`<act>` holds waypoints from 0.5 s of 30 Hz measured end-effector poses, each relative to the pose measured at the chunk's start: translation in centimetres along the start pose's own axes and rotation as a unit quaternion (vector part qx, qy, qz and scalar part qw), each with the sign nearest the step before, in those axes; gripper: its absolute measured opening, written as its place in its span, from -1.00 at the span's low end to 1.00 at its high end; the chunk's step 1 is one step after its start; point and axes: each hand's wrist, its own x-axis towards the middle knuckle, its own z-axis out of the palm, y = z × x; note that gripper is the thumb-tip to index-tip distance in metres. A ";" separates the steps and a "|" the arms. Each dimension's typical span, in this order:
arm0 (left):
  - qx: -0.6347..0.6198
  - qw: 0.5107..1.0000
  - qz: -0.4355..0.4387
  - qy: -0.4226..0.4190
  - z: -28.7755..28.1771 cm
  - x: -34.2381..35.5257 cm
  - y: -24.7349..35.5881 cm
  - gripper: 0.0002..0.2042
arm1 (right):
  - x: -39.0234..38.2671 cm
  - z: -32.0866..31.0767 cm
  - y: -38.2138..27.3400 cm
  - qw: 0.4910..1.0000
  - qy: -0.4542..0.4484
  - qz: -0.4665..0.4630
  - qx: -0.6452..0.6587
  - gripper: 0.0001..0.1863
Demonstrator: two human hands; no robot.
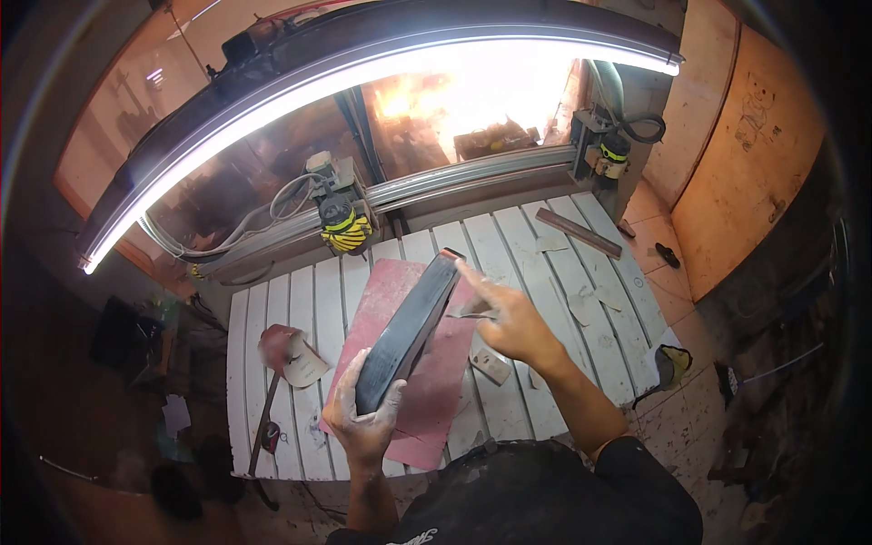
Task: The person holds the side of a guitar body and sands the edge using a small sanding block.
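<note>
A long, dark grey, box-like piece (408,321) is tilted up above a pink sheet (428,434), its far end tipped with orange. My left hand (363,420) grips its near end, fingers along one side and thumb on the other. At the far end, the index finger of my right hand (518,322) reaches out to the piece's edge. The other fingers of that hand are curled round a thin greyish scrap (472,310), perhaps sandpaper. Beside the pink sheet, below my right hand, lies a small beige block (490,367).
A slatted white table (254,318) bears a round sanding disc (304,363), a brown strip (579,233) and several paper scraps (609,297). Yellow-and-black power tools (345,227) hang along the back rail (472,175), under a bright tube light (363,68). A cap-like object (672,365) sits at the right corner.
</note>
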 end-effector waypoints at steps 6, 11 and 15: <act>0.003 1.000 -0.025 0.006 -0.6 0.1 -0.5 -0.40 | -2.4 4.1 -6.5 0.977 -0.123 -0.168 -0.046 -0.07; 0.018 1.000 0.002 0.018 -0.5 0.7 -1.2 -0.41 | -0.3 4.2 -1.8 0.993 -0.031 -0.045 0.101 -0.11; 0.006 1.000 -0.011 0.022 -0.8 1.3 -1.3 -0.41 | 1.1 1.2 2.7 0.998 0.033 0.033 -0.031 -0.22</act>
